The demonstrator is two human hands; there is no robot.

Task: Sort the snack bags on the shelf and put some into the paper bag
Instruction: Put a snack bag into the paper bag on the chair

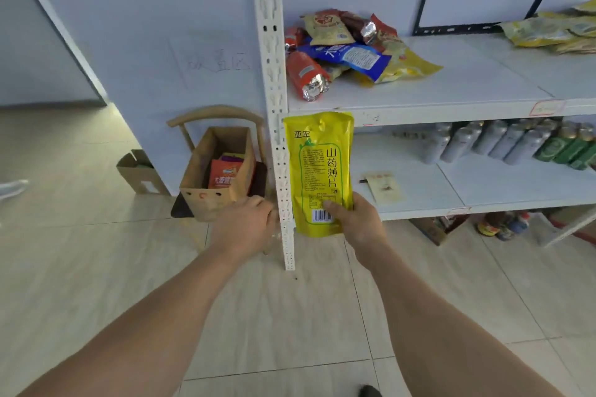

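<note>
I hold the yellow snack bag (319,171) upright in my right hand (353,222), just in front of the shelf post (274,106), with the paper bag (216,171) waiting at about nine o'clock from it, on a chair (209,116) by the wall. To do this step well, I judge I should swing the pouch leftward past the post without clipping it, then lower it bottom-first into the open mouth, beside the orange packet (222,176) already inside. My left hand (245,222) sits at the paper bag's near right corner with fingers curled; whether it grips the rim or only rests there I cannot tell. Steadying that rim would keep the mouth open.

The pouch's lower edge is pinched by my right hand: thumb (329,205) on the front just above the barcode, the other fingers hidden behind. Most of the pouch stands at twelve o'clock above that grip, so it may flop. The mixed pile of snacks (348,51) lies on the upper shelf (451,90).
</note>
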